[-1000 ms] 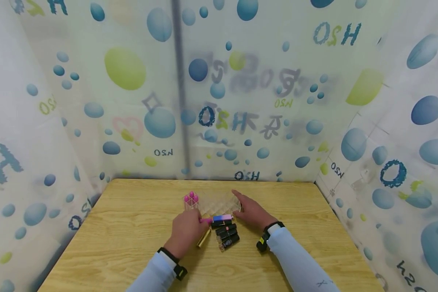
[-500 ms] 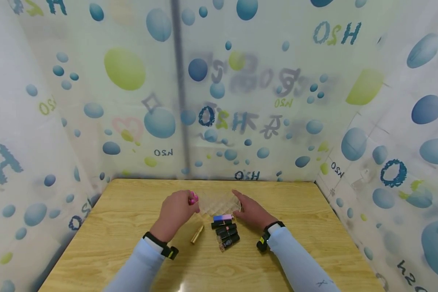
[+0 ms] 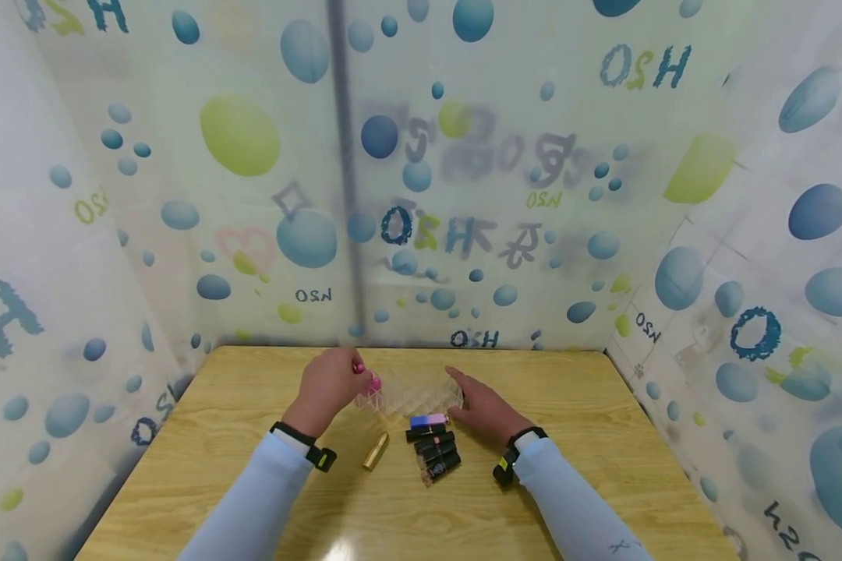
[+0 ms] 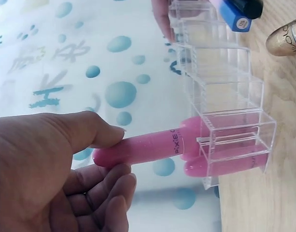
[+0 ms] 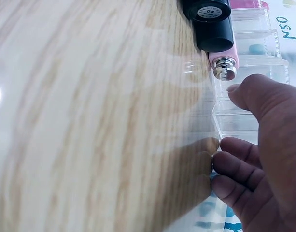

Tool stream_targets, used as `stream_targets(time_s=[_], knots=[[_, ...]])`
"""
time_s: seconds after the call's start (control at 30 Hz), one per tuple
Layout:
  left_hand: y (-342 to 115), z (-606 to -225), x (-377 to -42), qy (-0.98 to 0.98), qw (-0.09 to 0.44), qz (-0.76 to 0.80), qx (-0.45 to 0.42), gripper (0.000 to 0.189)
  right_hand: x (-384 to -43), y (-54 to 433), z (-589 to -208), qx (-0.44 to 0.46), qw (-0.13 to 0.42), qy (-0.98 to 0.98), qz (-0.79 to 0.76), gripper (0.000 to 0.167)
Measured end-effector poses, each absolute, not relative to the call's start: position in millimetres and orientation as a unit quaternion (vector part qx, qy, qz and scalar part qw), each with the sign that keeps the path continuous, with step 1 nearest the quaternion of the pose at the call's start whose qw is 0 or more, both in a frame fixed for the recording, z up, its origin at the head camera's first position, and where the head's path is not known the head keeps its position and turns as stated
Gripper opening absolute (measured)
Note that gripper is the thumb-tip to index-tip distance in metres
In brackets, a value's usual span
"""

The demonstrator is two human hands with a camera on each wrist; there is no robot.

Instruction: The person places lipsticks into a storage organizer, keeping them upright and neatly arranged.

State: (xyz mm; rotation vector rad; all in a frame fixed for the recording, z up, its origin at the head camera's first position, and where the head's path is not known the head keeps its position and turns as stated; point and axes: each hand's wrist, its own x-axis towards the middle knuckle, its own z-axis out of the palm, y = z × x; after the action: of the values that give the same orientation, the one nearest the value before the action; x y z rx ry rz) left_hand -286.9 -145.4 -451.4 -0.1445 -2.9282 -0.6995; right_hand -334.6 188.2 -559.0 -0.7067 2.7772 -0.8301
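Observation:
Between the thumb and fingers of my left hand point(image 3: 328, 387) is a pink lipstick tube point(image 4: 138, 149), pinched near its rounded end. Its other end is at the left end compartment of a clear stepped lipstick organizer point(image 4: 227, 94). Other pink tubes point(image 4: 225, 166) stand in that compartment; whether the held tube is inside it, I cannot tell. My right hand point(image 3: 487, 407) holds the organizer's right end, thumb at the front and fingers curled behind. The compartments between the two hands look unfilled.
Just in front of the organizer lies a blue-to-pink tube point(image 3: 428, 419), with several black lipstick tubes point(image 3: 436, 449) nearer the person. A gold tube point(image 3: 376, 451) lies to their left. A patterned curtain point(image 3: 421, 195) hangs behind the wooden table point(image 3: 252, 436).
My left hand has carried the pink tube from beside the loose tubes up and left to the organizer's end. The gold tube has shifted slightly left. My right hand stays put.

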Motion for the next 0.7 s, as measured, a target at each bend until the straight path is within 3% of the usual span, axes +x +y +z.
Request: stream_targets(time_s=[0.43,0.7], knots=[[-144,-471,-298,-0.975,0.024,-0.218,-0.045,0.026,-334,188,-559,-0.239,0.075,0.931,-0.267,0.085],[-141,-482,-299,-0.977,0.037,-0.204,-0.053,0.045,-336,189,-561,-0.243,0.074,0.928,-0.272,0.084]])
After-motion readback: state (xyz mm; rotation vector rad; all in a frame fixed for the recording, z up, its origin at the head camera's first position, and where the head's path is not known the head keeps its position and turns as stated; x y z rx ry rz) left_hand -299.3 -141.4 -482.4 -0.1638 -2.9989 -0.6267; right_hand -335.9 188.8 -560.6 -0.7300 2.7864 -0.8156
